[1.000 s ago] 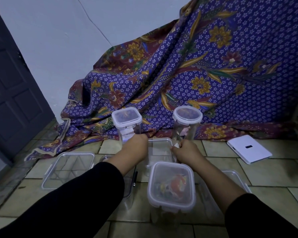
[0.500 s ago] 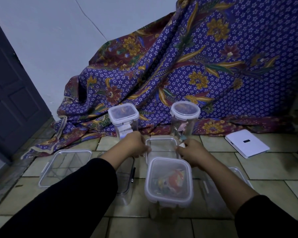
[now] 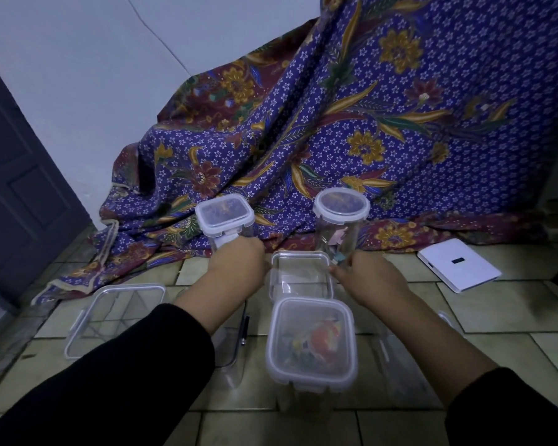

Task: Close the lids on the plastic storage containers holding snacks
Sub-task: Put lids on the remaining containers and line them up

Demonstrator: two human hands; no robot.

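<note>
A low clear container with its lid (image 3: 300,278) sits on the tiled floor at the middle. My left hand (image 3: 239,265) grips its left edge and my right hand (image 3: 364,278) grips its right edge, fingers curled over the lid's sides. In front of it stands a lidded square container (image 3: 313,342) holding colourful snacks. Behind stand a tall square lidded container (image 3: 224,217) and a tall round lidded jar (image 3: 340,214) with snacks inside.
A large clear container (image 3: 113,317) lies on the floor at the left, another clear piece (image 3: 448,323) shows at the right. A black pen (image 3: 245,329) lies beside my left forearm. A white flat device (image 3: 458,263) rests at the right, a patterned cloth (image 3: 335,140) hangs behind.
Both hands have shifted slightly along the sides of the middle container's lid and stay on it. The camera has tilted a little.
</note>
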